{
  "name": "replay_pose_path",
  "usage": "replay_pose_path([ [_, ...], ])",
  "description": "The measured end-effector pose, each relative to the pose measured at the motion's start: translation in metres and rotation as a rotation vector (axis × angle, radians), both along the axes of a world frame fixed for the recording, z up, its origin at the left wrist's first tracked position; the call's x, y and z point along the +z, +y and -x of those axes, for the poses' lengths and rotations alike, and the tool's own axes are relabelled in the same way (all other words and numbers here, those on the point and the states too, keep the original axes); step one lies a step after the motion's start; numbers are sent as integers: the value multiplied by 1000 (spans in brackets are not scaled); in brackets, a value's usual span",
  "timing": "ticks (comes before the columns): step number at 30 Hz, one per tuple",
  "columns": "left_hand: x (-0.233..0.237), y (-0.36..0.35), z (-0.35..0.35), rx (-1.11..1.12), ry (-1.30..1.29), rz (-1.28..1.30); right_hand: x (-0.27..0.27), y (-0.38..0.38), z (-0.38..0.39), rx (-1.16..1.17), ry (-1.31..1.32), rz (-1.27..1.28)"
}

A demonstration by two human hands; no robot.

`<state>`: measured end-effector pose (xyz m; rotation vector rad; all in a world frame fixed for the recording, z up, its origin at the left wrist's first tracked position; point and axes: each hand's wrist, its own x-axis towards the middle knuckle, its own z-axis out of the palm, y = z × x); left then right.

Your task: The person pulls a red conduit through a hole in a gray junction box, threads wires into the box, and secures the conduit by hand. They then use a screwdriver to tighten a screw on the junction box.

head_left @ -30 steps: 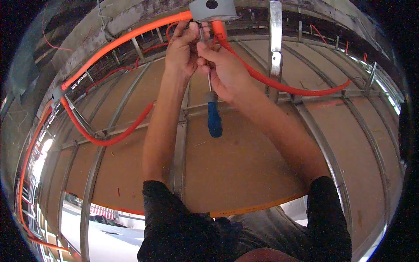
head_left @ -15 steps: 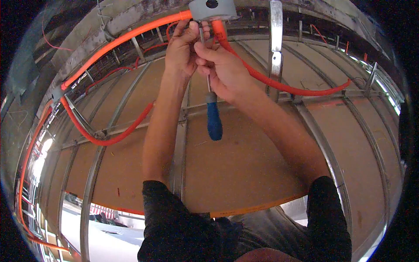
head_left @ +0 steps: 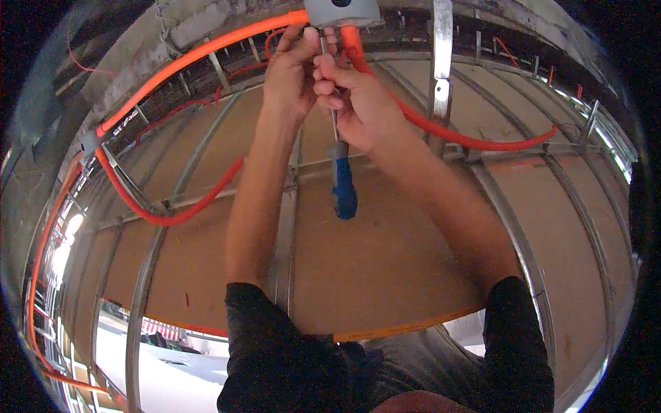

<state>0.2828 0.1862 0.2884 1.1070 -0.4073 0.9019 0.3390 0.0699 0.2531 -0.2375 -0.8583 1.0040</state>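
Overhead, a screwdriver hangs with its blue handle down and its metal shaft pointing up at a round grey junction box. My right hand is closed on the shaft, thumb and fingers pinching it above the handle. Close under the box, my left hand has its thumb and fingertips closed around the shaft's upper end. The tip, and anything small held there, is hidden by the fingers. An orange conduit enters the box's left side, and a red corrugated conduit drops from its underside.
Metal framing channels run across brown boards. A shiny metal strap hangs right of the box. A smaller grey box with a looping red conduit is at far left.
The screwdriver's handle has turned and shifted slightly right. My right hand has moved a little right, its fingers repositioned on the shaft. My left hand stays under the box.
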Motion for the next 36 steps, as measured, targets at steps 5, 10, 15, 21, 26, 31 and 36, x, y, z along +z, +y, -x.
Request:
replay_pose_path([
  [5, 5, 2, 6, -1, 81, -17, 5, -4, 7, -54, 7, 30],
  [10, 7, 7, 12, -77, 115, -87, 3, -1, 7, -12, 1, -21],
  [15, 8, 12, 16, -38, 134, -135, 6, -10, 10, -154, -71, 70],
  [21, 9, 18, 30, 2, 162, -177, 3, -41, 5, -361, -326, 219],
  [26, -1, 34, 22, 76, 220, -259, 22, -77, -24, -638, -476, 250],
  [31, -4, 22, 4, 432, 260, -337, 13, -91, -49, -764, -560, 334],
  [36, -7, 12, -29, 435, 194, -457, 5, -91, -63, -742, -513, 426],
])
